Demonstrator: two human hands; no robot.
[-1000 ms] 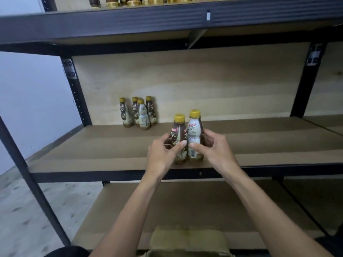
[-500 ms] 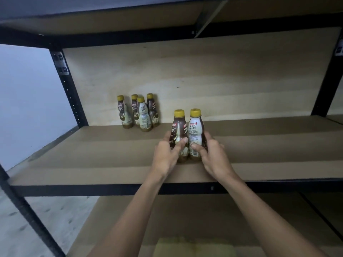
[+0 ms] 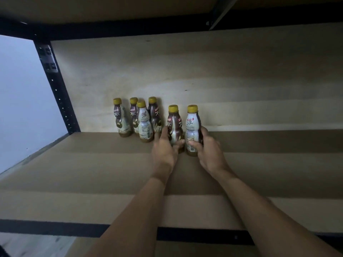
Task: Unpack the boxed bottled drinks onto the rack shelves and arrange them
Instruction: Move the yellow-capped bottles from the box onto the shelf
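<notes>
Holding two yellow-capped bottles upright at the back of the shelf board, one in each hand. Gripping the brown bottle low down with the left hand (thumb across the front, fingers round the far side). Gripping the white bottle the same way with the right hand, just beside the first, with a narrow gap between the two and the thumbs close together. Cannot tell whether the bases rest on the board or sit just off it. Reaching deep into the rack, with both forearms over the front edge. Immediately left of the left hand, against the back panel, four more bottles of the same kind: three in a row behind and one in front, all upright. Very near the outstretched left fingers, the closest of them, though contact is hard to judge. Overhead, a dark beam and a slanted brace at the top right. At the far left, a black post with holes and a pale wall beyond it. Below the front edge, a strip of lower shelf and a bit of pale floor at the bottom left.
</notes>
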